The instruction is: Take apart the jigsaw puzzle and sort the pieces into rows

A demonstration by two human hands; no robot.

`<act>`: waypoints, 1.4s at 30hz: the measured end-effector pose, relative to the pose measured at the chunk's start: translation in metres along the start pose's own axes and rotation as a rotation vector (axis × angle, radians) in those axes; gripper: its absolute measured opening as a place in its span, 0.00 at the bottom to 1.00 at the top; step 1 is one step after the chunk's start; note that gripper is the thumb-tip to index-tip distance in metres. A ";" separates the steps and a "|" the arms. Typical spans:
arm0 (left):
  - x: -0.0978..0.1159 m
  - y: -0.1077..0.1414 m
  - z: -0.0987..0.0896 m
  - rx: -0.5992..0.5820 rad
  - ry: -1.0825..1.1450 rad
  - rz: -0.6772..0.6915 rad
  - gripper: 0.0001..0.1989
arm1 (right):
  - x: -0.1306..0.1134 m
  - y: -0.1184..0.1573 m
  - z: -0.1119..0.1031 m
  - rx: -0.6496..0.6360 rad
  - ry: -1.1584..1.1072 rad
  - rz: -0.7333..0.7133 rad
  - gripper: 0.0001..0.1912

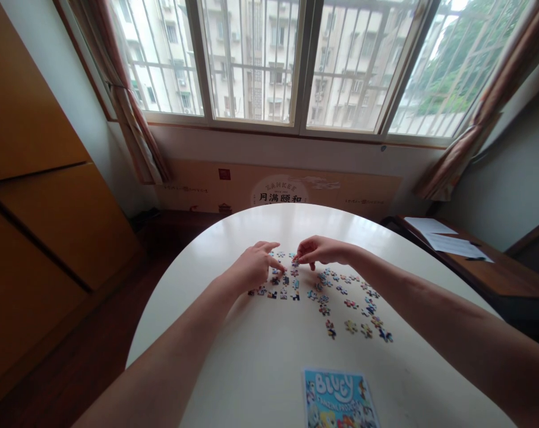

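Observation:
Over the left part of a spread of jigsaw pieces (283,295) is my left hand (257,263), its fingers stretched out and apart. One of its fingertips reaches down to the pieces near the middle of the group. My right hand (314,249) is at the far edge of the same group, thumb and fingers pinched on a small jigsaw piece (295,260). The pieces on the left lie in loose rows and columns. More loose jigsaw pieces (351,304) are scattered to the right, partly below my right forearm.
A blue picture card marked "BLUEY" (338,399) lies at the near side of the round white table (251,362). On the right stands a brown wooden desk (510,276) with paper sheets (447,241). Barred windows and curtains are beyond, and a wooden cabinet (32,148) is at left.

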State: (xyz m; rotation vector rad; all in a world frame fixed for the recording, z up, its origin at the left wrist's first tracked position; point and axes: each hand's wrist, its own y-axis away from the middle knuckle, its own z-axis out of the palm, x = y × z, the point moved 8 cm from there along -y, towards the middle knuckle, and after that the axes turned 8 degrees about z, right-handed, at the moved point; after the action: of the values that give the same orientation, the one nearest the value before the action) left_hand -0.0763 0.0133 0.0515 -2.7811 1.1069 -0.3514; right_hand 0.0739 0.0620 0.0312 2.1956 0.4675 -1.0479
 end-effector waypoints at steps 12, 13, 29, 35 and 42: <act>-0.014 0.009 -0.020 0.153 -0.039 -0.080 0.29 | -0.007 -0.034 -0.011 0.198 0.196 0.210 0.15; -0.014 0.009 -0.019 0.143 -0.046 -0.085 0.30 | -0.007 -0.035 -0.010 0.193 0.204 0.215 0.15; -0.023 0.007 -0.004 0.098 -0.074 -0.104 0.26 | -0.020 -0.037 0.003 0.286 0.333 0.145 0.07; -0.024 0.006 -0.003 0.075 -0.061 -0.110 0.27 | -0.027 -0.034 0.004 0.304 0.368 0.085 0.07; -0.022 0.007 -0.019 0.281 -0.067 -0.022 0.29 | -0.045 0.009 -0.022 0.468 0.301 0.006 0.11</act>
State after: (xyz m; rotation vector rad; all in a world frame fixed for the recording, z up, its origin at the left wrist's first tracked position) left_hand -0.1014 0.0222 0.0646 -2.5406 0.9325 -0.3810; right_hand 0.0634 0.0688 0.0803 2.7895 0.3713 -0.8906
